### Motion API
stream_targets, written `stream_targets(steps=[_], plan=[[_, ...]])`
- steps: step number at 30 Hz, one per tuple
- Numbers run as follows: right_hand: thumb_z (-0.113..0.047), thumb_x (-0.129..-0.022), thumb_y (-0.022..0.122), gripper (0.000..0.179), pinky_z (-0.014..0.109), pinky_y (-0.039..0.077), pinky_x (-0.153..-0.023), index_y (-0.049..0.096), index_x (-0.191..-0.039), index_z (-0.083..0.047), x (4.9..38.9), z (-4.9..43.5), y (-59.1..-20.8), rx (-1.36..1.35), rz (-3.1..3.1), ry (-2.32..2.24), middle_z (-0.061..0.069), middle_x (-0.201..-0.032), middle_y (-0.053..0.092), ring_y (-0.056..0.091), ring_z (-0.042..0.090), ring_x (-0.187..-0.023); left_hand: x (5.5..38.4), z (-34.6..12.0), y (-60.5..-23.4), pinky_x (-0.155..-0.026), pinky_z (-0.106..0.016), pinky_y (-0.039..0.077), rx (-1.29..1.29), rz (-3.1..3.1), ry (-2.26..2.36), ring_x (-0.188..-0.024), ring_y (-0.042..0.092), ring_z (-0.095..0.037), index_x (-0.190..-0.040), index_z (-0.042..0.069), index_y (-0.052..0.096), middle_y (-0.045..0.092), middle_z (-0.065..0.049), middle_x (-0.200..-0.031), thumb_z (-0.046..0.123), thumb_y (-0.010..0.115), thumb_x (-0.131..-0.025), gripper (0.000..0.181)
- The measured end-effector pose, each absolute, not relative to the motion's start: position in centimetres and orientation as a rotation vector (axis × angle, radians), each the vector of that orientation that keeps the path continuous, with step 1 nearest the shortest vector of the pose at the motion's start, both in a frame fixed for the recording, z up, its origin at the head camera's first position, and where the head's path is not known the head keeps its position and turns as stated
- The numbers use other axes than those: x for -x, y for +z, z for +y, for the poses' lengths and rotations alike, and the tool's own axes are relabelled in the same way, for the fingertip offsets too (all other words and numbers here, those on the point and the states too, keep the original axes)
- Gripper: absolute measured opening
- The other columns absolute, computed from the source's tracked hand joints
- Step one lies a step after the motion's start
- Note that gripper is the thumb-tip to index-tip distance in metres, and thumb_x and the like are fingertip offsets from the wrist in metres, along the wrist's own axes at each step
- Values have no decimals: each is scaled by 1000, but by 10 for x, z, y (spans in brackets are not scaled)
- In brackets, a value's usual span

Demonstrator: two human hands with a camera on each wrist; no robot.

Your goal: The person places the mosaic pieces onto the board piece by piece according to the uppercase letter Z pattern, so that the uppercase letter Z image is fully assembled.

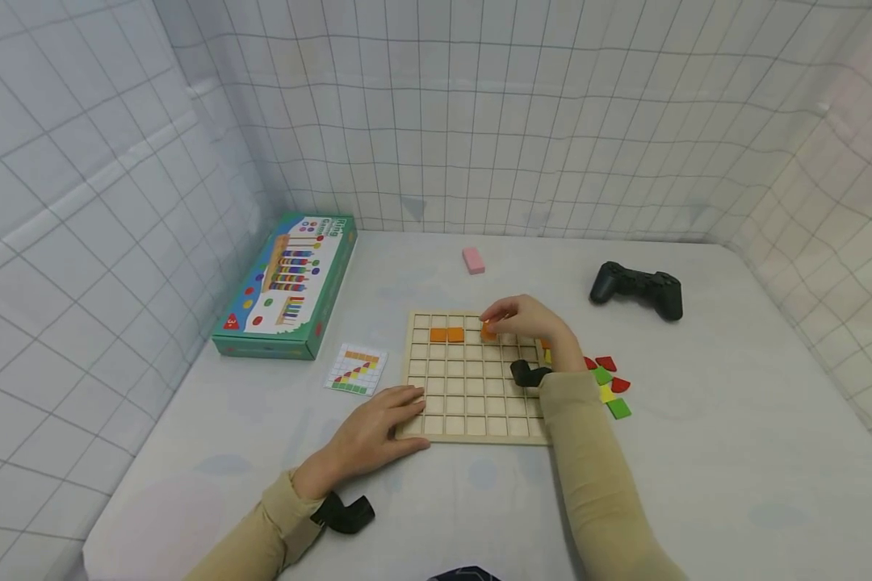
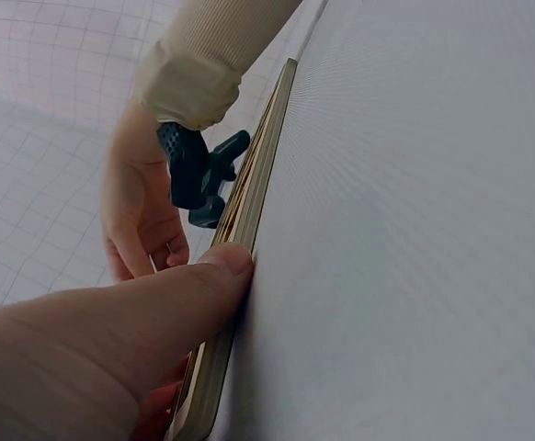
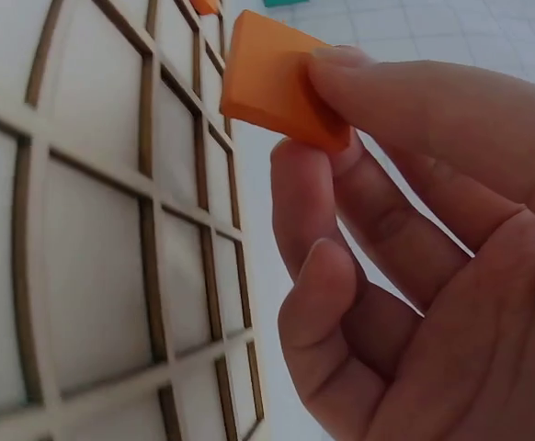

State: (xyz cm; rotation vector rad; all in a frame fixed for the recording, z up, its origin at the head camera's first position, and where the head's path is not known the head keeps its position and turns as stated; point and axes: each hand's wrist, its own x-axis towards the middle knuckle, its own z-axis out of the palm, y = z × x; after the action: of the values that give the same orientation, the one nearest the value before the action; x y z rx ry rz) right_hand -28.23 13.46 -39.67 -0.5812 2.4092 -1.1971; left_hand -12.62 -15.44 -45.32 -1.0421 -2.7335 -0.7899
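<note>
A wooden grid board [image 1: 455, 401] lies on the table with two orange square tiles [image 1: 446, 334] side by side in an upper row. Over the board's upper part, my right hand [image 1: 526, 317] pinches another orange tile [image 3: 277, 78] between thumb and fingers. That tile is tilted just off the grid in the right wrist view. My left hand [image 1: 374, 428] rests at the board's near left corner, its thumb [image 2: 194, 285] against the front edge and its fingers along the left side. A pattern card [image 1: 357, 369] with orange, yellow, red and green shapes lies left of the board.
Right of the board are several loose red, green and yellow pieces [image 1: 619, 408], partly behind my right sleeve. A black game controller [image 1: 635, 289] sits farther right. At the back are a pink block [image 1: 473, 260] and a green game box [image 1: 291, 282] by the left wall.
</note>
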Motion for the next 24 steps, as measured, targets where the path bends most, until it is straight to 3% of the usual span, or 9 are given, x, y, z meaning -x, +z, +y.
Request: stream_targets(steps=[8, 13, 24], plan=[[-13, -90, 61, 25, 37, 46, -88, 68, -113, -7, 298, 114, -405, 684, 2413, -1092, 6, -109, 66, 58, 20, -98, 127, -155, -453, -105, -39, 36, 1041, -2737, -792, -128, 43, -26, -125, 1, 60, 50, -11, -136, 43, 68, -84, 60], [-12, -90, 59, 24, 36, 46, -88, 68, -113, -9, 298, 106, -406, 623, 2406, -1025, 5, -110, 66, 59, 18, -94, 127, -155, -453, -105, -40, 36, 1044, -2742, -803, -128, 43, -26, -126, 1, 59, 50, -11, -137, 44, 67, -85, 60], [-14, -92, 59, 24, 37, 42, -97, 69, -113, -10, 300, 104, -406, 585, 2388, -948, 4, -111, 66, 58, 18, -103, 126, -154, -452, -105, -41, 35, 1035, -2759, -802, -128, 42, -27, -126, 0, 59, 49, -12, -137, 43, 68, -85, 60]])
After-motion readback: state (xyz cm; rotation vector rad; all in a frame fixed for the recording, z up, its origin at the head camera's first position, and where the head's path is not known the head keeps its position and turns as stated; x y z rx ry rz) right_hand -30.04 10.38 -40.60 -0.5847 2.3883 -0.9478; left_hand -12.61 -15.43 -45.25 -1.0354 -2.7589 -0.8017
